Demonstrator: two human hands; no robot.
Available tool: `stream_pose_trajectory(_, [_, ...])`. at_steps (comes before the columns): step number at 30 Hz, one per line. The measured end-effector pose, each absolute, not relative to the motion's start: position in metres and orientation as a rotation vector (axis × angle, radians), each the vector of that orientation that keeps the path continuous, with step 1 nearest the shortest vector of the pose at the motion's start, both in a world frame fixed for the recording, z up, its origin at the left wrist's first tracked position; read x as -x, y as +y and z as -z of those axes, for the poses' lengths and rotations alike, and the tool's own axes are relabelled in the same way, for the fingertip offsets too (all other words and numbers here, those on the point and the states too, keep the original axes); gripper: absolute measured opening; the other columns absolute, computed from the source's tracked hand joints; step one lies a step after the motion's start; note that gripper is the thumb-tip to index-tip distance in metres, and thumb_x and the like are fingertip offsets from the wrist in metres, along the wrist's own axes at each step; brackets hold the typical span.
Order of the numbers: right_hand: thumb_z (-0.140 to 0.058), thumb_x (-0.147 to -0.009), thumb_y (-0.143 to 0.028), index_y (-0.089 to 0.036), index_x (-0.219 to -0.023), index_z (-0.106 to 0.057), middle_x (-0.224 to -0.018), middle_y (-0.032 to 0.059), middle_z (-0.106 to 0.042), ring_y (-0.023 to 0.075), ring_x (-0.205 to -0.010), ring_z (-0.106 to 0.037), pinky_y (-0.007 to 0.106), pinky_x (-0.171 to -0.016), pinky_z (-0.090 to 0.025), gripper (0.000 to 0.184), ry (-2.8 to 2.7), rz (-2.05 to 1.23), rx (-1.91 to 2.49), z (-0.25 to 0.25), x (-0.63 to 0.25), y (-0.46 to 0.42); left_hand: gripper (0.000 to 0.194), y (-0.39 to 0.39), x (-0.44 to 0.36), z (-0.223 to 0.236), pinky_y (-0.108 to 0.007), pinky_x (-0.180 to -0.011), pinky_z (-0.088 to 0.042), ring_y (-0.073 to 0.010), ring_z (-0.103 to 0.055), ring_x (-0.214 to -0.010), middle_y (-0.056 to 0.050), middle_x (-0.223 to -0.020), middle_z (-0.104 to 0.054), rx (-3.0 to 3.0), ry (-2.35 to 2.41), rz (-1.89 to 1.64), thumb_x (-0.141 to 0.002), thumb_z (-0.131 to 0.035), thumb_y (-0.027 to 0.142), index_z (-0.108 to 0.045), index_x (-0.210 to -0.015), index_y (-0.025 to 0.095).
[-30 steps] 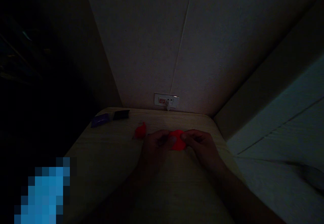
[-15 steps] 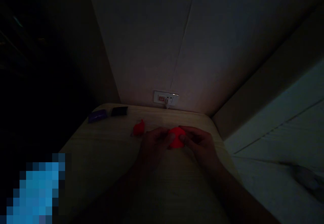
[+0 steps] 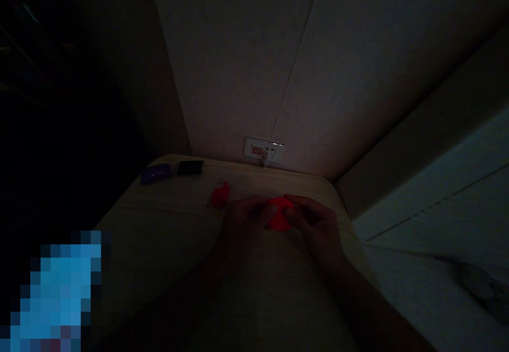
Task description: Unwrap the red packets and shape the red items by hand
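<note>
Between both hands is a bright red, rounded, smooth-looking piece (image 3: 281,220); its exact kind is hard to tell in the dim light. My left hand (image 3: 247,218) grips its left side with the thumb lying on the near face. From the right, my right hand (image 3: 316,222) pinches it, thumb on the face and fingers behind. The far fingers are partly hidden. Left of my left hand, a smaller red lump (image 3: 220,195) with a pointed tip lies on the wooden tabletop (image 3: 159,219).
At the far left of the tabletop lie a purple block-like piece (image 3: 156,173) and a black one (image 3: 190,167). A wall socket (image 3: 264,150) with a plug in it sits behind the table. A pale ledge (image 3: 421,145) borders the right side.
The view has shifted slightly, so the table items appear a little higher and to the right. Both hands keep hold of the red piece, with hardly any change in grip.
</note>
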State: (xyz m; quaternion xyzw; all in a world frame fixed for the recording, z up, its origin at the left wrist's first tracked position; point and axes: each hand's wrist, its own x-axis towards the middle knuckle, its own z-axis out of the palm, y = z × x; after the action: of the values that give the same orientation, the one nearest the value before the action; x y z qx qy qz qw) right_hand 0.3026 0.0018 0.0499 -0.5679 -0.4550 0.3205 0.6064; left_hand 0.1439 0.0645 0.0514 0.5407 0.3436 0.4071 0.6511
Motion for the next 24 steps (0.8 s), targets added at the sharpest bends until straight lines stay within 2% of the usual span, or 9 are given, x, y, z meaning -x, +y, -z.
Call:
stream_pose_trajectory(4, [-0.088, -0.075, -0.038, -0.024, -0.098, -0.082, -0.082, 0.0048, -0.081, 0.0194, -0.069, -0.073, 0.029, -0.061, -0.060, 0.027, -0.986, -0.750, 1.306, -0.0490, -0.3019, 0.0041, 0.022, 0.0634, -0.1448, -0.0536, -0.028, -0.064, -0.054, -0.0196, -0.069, -0.069, -0.005, -0.072, -0.075, -1.183, 0.758, -0.894, -0.077, -0.080, 0.038, -0.081, -0.084, 0.017])
stream_pose_trajectory(7, [-0.089, -0.072, -0.038, -0.024, -0.104, -0.080, -0.081, 0.0040, -0.080, 0.0190, -0.067, -0.072, 0.029, -0.059, -0.060, 0.036, -0.971, -0.816, 1.288, -0.0499, -0.3017, 0.0059, 0.019, 0.0631, -0.1445, -0.0532, -0.029, -0.067, -0.055, -0.0204, -0.070, -0.071, -0.005, -0.071, -0.075, -1.186, 0.786, -0.906, -0.078, -0.080, 0.036, -0.081, -0.083, 0.018])
stream_pose_trajectory(13, [-0.089, -0.070, -0.039, -0.020, -0.073, -0.081, -0.065, 0.0034, -0.076, 0.0165, -0.057, -0.066, 0.026, -0.054, -0.053, 0.020, -0.988, -0.893, 1.340, -0.0510, -0.3014, 0.0068, 0.019, 0.0621, -0.1433, -0.0565, -0.027, -0.063, -0.050, -0.0180, -0.065, -0.065, -0.001, -0.059, -0.067, -1.136, 0.800, -0.923, -0.075, -0.082, 0.037, -0.080, -0.079, 0.018])
stream_pose_trajectory(18, [-0.090, -0.068, -0.038, -0.020, -0.069, -0.080, -0.063, 0.0028, -0.075, 0.0157, -0.057, -0.065, 0.025, -0.054, -0.052, 0.021, -0.943, -0.926, 1.331, -0.0518, -0.3003, 0.0049, 0.023, 0.0622, -0.1434, -0.0571, -0.027, -0.061, -0.048, -0.0160, -0.060, -0.060, 0.001, -0.053, -0.060, -1.168, 0.808, -0.934, -0.077, -0.080, 0.040, -0.079, -0.072, 0.017])
stream_pose_trajectory(24, [-0.087, -0.074, -0.039, -0.019, -0.069, -0.080, -0.061, 0.0027, -0.073, 0.0138, -0.055, -0.063, 0.024, -0.053, -0.049, 0.022, -0.964, -0.965, 1.336, -0.0553, -0.2990, 0.0029, 0.022, 0.0621, -0.1425, -0.0581, -0.028, -0.062, -0.049, -0.0167, -0.061, -0.060, -0.001, -0.056, -0.064, -1.177, 0.812, -0.937, -0.080, -0.077, 0.038, -0.079, -0.073, 0.018])
